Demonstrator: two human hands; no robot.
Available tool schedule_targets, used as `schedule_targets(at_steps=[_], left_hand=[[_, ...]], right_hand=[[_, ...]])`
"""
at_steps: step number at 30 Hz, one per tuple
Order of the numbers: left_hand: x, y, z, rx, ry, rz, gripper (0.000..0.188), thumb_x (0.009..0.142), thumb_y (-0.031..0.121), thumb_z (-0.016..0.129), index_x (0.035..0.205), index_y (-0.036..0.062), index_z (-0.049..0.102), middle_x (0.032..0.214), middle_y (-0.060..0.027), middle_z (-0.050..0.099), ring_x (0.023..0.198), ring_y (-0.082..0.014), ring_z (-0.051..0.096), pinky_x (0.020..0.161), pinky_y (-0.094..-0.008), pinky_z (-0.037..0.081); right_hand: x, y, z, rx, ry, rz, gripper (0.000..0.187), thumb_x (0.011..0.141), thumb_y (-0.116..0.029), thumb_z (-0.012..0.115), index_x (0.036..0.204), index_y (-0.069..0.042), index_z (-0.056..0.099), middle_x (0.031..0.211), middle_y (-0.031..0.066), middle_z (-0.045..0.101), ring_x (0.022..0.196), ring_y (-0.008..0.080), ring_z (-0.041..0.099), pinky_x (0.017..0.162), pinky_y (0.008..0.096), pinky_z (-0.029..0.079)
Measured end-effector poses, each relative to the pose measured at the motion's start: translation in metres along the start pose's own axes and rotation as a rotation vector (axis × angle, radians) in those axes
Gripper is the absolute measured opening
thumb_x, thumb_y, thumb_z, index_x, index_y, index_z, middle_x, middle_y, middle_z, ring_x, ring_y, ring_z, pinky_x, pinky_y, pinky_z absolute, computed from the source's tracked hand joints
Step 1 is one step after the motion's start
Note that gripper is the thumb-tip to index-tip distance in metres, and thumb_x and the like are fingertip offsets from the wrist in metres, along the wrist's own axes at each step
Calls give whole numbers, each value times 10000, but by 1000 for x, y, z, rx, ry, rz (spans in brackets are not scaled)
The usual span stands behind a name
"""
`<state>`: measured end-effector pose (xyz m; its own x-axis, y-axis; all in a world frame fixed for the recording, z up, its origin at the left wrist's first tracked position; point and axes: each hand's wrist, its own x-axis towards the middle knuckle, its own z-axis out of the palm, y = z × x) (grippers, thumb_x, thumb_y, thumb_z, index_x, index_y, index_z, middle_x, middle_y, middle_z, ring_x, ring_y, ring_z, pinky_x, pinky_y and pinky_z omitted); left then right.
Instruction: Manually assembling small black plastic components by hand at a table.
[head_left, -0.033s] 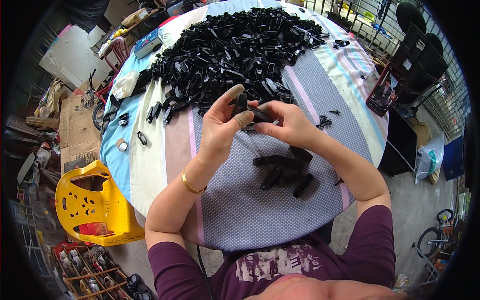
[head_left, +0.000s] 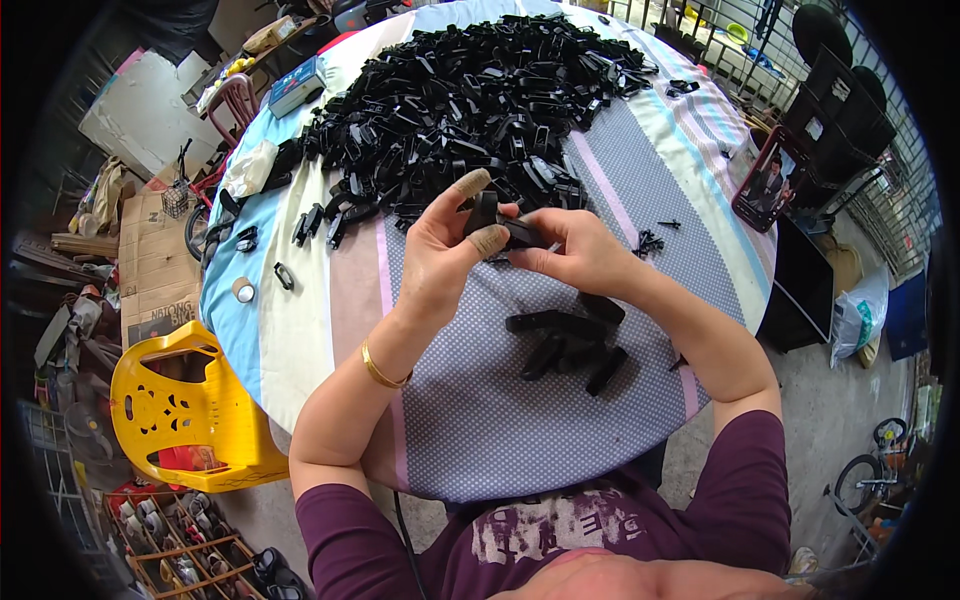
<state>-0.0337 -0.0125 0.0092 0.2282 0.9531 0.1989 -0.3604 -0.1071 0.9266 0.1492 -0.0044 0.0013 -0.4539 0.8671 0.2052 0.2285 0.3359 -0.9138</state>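
Observation:
Above the middle of the table, both my hands are closed on a small black plastic part. My left hand, with tan tape wrapped round its thumb and forefinger, pinches the part's upright left end. The fingers of my right hand grip its right end, thumb underneath. Fingers hide much of the part, so its exact kind cannot be made out. Nearer to me, several loose black plastic pieces lie in a small group on the cloth. Beyond my hands spreads a large heap of similar glossy black pieces.
A striped, dotted cloth covers the round table. On it lie a tape roll, a white bag, a blue box and small black bits. A phone stands at the right edge. A yellow chair stands at left.

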Motion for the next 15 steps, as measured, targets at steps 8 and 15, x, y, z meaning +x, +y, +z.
schedule_targets(at_steps=[8,15], left_hand=[[-1,4,-7,137,-42,-27,461,767,-72,623,1208,-28,497,987,-131,641,898,-152,615,802,-263,511],[0,-1,0,426,-30,79,596,718,-5,718,1256,-4,461,956,-101,655,861,-134,624,755,-254,524]], right_hand=[[-4,-3,13,-47,8,27,207,800,-156,670,898,25,654,664,85,636,616,124,613,583,251,481],[8,-5,-17,-250,-264,69,476,735,-253,745,1105,3,587,899,84,639,825,133,608,696,264,513]])
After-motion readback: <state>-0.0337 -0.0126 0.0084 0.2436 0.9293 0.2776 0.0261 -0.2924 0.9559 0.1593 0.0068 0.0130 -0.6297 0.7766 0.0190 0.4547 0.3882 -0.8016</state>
